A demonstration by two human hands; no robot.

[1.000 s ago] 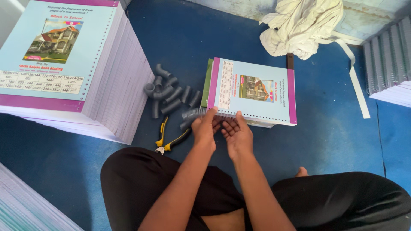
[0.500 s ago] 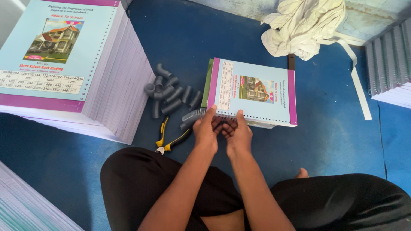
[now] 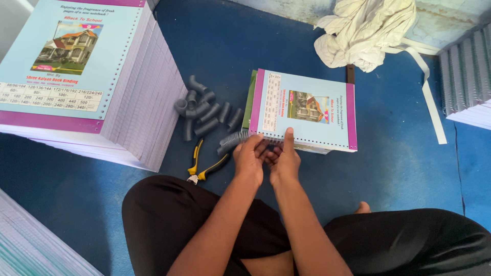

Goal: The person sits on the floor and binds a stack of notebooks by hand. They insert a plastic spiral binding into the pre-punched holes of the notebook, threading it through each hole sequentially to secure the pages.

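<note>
A notebook (image 3: 307,107) with a light blue cover and purple edges lies on the blue floor in front of me. A grey spiral coil (image 3: 231,140) sticks out to the left of its near punched edge. My left hand (image 3: 249,158) grips the coil at that edge. My right hand (image 3: 283,157) is pressed against the left one, its index finger stretched out onto the notebook cover near the holes. Both hands meet at the notebook's near left corner.
Several grey spiral coils (image 3: 204,110) lie left of the notebook. Yellow-handled pliers (image 3: 202,166) rest by my left knee. A tall stack of punched notebooks (image 3: 87,76) stands at the left, a crumpled white cloth (image 3: 363,30) at the back, more stacked pages (image 3: 468,76) at the right.
My hands have drawn closer together at the notebook's near edge, and my right index finger has stretched forward onto the cover. The coil end still juts out left.
</note>
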